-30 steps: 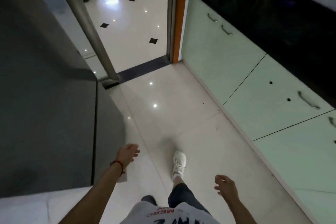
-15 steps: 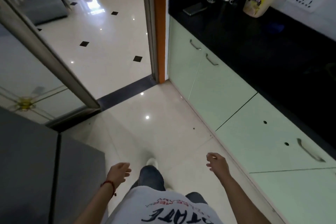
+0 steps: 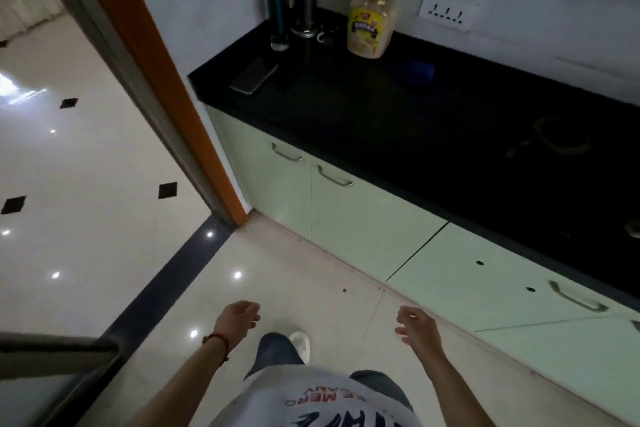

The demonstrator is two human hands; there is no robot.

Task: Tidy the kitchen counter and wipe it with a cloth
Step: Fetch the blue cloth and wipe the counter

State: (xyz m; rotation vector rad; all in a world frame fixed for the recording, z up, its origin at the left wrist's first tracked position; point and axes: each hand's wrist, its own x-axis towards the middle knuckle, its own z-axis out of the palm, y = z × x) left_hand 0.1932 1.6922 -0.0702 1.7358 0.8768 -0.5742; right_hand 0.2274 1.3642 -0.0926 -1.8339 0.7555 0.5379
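Observation:
A black kitchen counter (image 3: 398,121) runs along the right wall above pale green cabinets. At its far end lie a phone (image 3: 254,75), a steel utensil holder (image 3: 305,7), a dark bottle (image 3: 278,19) and a large yellow-labelled plastic jar (image 3: 372,14). A blue cloth (image 3: 417,72) lies on the counter to the right of the jar. A dim round object (image 3: 561,139) sits farther right. My left hand (image 3: 239,319) and my right hand (image 3: 417,328) hang over the floor, fingers loosely curled, holding nothing, well short of the counter.
An orange door frame (image 3: 166,80) stands left of the counter, opening onto a glossy tiled room. A grey appliance edge (image 3: 52,354) is at the lower left. A wall socket (image 3: 446,14) sits above the counter. Cabinet handles (image 3: 334,178) stick out toward the floor.
The view has swung right and up toward the counter as I step forward. Both hands stay low and hold nothing. The grey appliance has slid out to the left.

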